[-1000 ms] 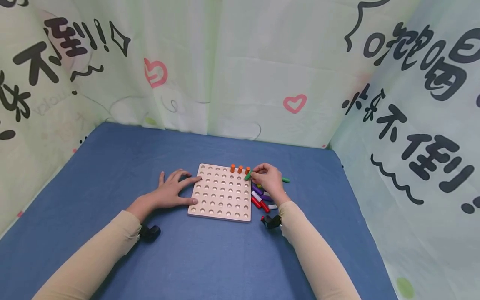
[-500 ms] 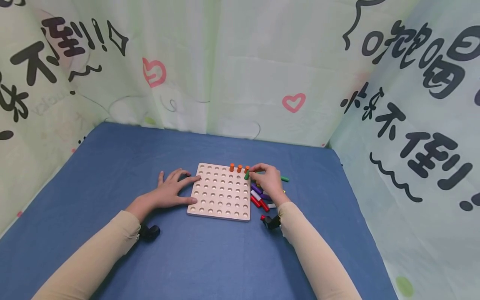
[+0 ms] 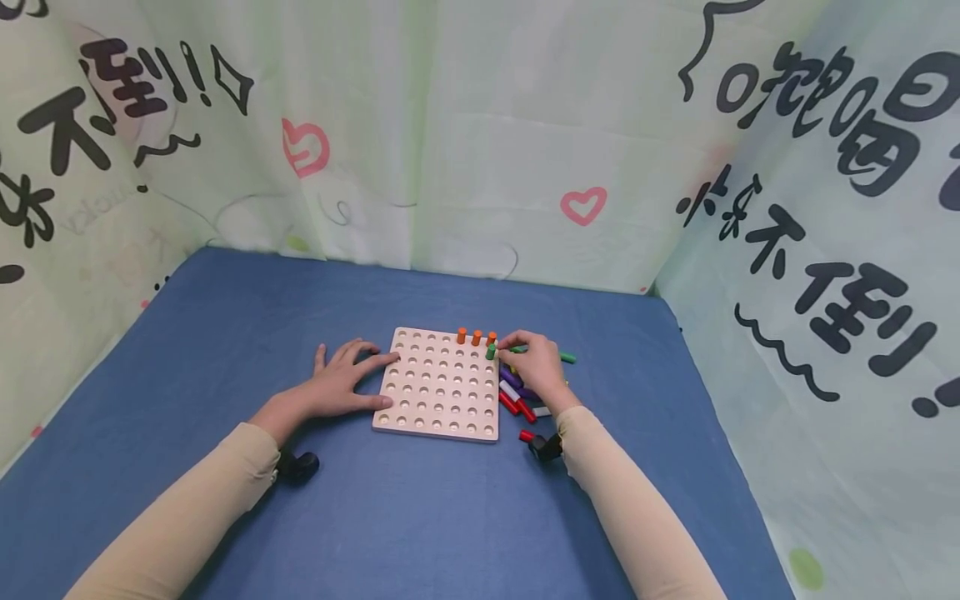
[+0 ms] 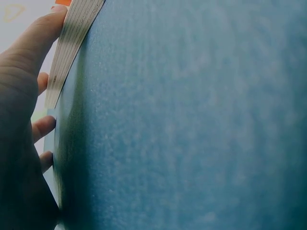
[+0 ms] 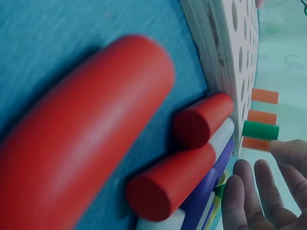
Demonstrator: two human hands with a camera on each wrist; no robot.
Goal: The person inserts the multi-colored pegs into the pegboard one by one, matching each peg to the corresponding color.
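A pale wooden pegboard with rows of round holes lies on the blue cloth. My left hand is spread at its left side, thumb and index fingertip on the board; the left wrist view shows the thumb against the board's edge. Three orange pegs stand along the back row at the right. One green peg stands upright in front of the rightmost one. My right hand is just right of the green peg, its fingers loosely extended and holding nothing.
Loose red, purple, white and yellow pegs lie in a heap by the board's right side, partly under my right hand. Another green peg lies beyond the hand. A single red peg is near the right wrist camera. Printed curtains surround the table.
The green peg, earlier tilted in my right fingertips over the board, now stands upright in a hole, and the fingers have come off it. My left hand stays in place.
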